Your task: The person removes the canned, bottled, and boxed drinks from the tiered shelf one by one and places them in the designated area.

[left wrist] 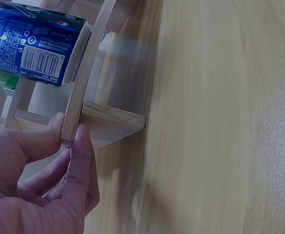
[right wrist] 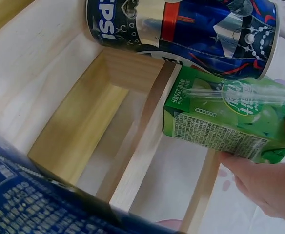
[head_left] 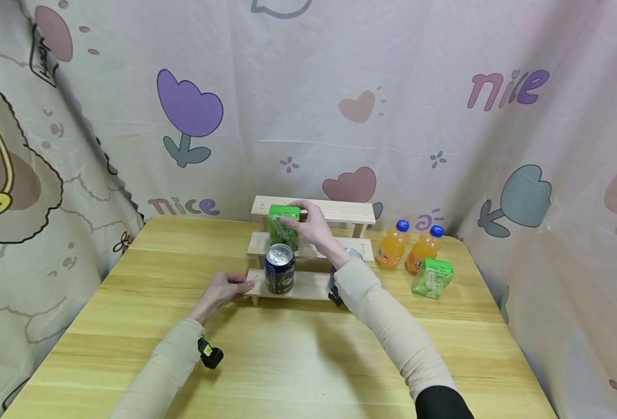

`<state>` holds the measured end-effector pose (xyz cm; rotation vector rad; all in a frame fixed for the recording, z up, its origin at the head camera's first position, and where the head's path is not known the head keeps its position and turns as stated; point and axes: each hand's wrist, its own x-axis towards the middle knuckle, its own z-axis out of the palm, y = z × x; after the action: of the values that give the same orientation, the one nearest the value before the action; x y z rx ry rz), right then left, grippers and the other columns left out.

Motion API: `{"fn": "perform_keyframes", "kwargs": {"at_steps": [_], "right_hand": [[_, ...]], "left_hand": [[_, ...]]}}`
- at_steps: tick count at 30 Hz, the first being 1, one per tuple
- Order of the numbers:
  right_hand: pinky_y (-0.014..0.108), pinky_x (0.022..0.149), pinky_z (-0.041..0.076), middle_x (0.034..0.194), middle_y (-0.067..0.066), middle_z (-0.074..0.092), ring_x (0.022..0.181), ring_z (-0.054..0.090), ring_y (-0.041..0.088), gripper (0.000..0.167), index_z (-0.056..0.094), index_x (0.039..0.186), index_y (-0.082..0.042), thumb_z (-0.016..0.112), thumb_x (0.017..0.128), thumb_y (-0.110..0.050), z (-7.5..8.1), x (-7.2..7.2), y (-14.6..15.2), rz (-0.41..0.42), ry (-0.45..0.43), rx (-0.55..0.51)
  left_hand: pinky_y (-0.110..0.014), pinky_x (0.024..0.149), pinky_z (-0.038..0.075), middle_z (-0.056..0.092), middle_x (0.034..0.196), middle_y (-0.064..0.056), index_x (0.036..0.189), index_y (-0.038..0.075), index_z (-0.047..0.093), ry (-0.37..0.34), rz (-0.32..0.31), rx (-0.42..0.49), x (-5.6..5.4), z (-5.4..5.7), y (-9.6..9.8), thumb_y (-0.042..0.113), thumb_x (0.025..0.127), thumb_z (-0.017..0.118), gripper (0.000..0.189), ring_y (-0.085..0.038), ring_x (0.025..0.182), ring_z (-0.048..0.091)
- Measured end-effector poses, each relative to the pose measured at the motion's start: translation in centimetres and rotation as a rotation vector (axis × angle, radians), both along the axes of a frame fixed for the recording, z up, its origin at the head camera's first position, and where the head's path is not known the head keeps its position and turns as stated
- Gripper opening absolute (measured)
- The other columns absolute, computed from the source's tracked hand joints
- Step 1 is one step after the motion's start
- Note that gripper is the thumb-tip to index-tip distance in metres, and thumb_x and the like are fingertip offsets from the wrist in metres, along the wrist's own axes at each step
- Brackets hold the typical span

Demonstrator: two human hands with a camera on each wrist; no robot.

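Note:
A three-tier wooden shelf stands on the table. My left hand pinches the left end of its lowest board, thumb on top and fingers beneath. My right hand grips a green juice box upright at the left of the middle tier. In the right wrist view, the bottom of the juice box meets that board's edge; whether it rests there I cannot tell. A dark blue Pepsi can stands on the lowest tier, in front of the box. Another can is mostly hidden behind my right sleeve.
To the right of the shelf stand two orange drink bottles with blue caps. A second green juice box stands just in front of them. A patterned cloth hangs behind the table and along its sides.

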<state>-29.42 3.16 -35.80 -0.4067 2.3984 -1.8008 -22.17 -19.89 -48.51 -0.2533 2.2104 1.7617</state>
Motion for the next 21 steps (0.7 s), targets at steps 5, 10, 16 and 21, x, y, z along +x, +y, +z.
{"fn": "perform_keyframes", "kwargs": {"at_steps": [5,10,16,21], "right_hand": [[0.032,0.088,0.062,0.12,0.019,0.06,0.107,0.066,0.031,0.042,0.058,0.131,-0.002,0.072,0.092,-0.009,-0.1,0.1,0.0,-0.035,0.04,0.027],[0.032,0.089,0.062,0.124,0.02,0.06,0.111,0.064,0.033,0.043,0.058,0.133,0.0,0.071,0.093,-0.009,0.4,0.3,0.5,-0.045,0.054,0.007],[0.032,0.086,0.063,0.129,0.018,0.057,0.11,0.06,0.027,0.039,0.058,0.131,0.0,0.07,0.094,-0.007,1.7,0.8,1.4,-0.042,0.085,-0.048],[0.028,0.082,0.062,0.125,0.017,0.057,0.104,0.058,0.02,0.038,0.059,0.13,0.0,0.069,0.094,-0.006,2.8,1.5,2.5,-0.055,0.096,-0.093]], "left_hand": [[-0.026,0.077,0.064,0.069,0.097,-0.011,0.124,-0.017,0.056,0.004,-0.004,-0.018,0.0,0.0,0.0,0.008,0.094,0.07,0.041,-0.011,0.076,0.067],[-0.027,0.077,0.065,0.071,0.096,-0.011,0.122,-0.018,0.057,0.019,-0.01,-0.019,0.0,0.0,0.0,0.007,0.093,0.07,0.04,-0.01,0.075,0.066],[-0.027,0.078,0.065,0.072,0.095,-0.01,0.12,-0.017,0.059,0.021,-0.007,-0.024,0.0,0.1,0.0,0.006,0.092,0.071,0.037,-0.009,0.075,0.066],[-0.026,0.076,0.065,0.073,0.096,-0.013,0.118,-0.017,0.06,0.031,-0.003,-0.021,0.1,0.0,0.0,0.005,0.092,0.071,0.036,-0.008,0.075,0.067]]}}
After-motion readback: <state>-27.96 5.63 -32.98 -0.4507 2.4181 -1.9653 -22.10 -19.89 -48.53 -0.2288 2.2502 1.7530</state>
